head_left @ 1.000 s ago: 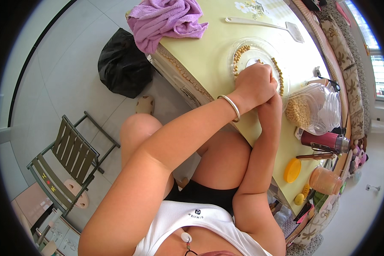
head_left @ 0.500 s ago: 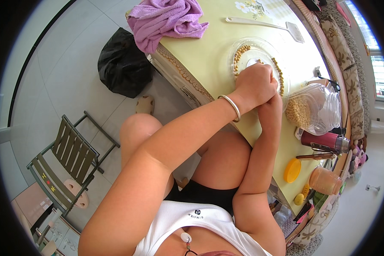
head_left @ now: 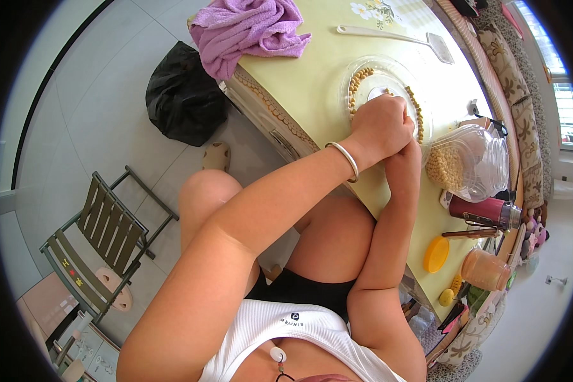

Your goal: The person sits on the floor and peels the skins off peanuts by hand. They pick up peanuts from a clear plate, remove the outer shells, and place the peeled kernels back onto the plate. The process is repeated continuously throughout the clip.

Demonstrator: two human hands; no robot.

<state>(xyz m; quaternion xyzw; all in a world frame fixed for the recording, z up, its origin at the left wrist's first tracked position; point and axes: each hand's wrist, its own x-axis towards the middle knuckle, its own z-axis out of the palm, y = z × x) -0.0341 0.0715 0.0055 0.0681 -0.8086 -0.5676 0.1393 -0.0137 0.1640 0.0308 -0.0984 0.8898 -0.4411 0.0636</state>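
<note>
My left hand (head_left: 382,126), with a silver bangle (head_left: 342,159) at its wrist, is over the near side of a round clear plastic dish (head_left: 345,86). Its fingers are curled closed; whatever they pinch is hidden. My right hand (head_left: 406,151) meets it from the right, tucked partly behind it, and its fingers are mostly covered. Round tan beans (head_left: 352,95) sit in a curved row along the dish's inner ring, left and right. A white disc (head_left: 377,92) shows at the centre, with a few beans near my fingertips.
Right of the dish, a clear plastic jar (head_left: 474,162) of beans lies tipped. Beyond are a maroon flask (head_left: 477,211), a yellow lid (head_left: 436,254) and an orange-tinted jar (head_left: 486,268). A white spatula (head_left: 388,35) and purple towel (head_left: 251,32) lie farther back. A black bag (head_left: 188,95) and folding chair (head_left: 105,235) stand left.
</note>
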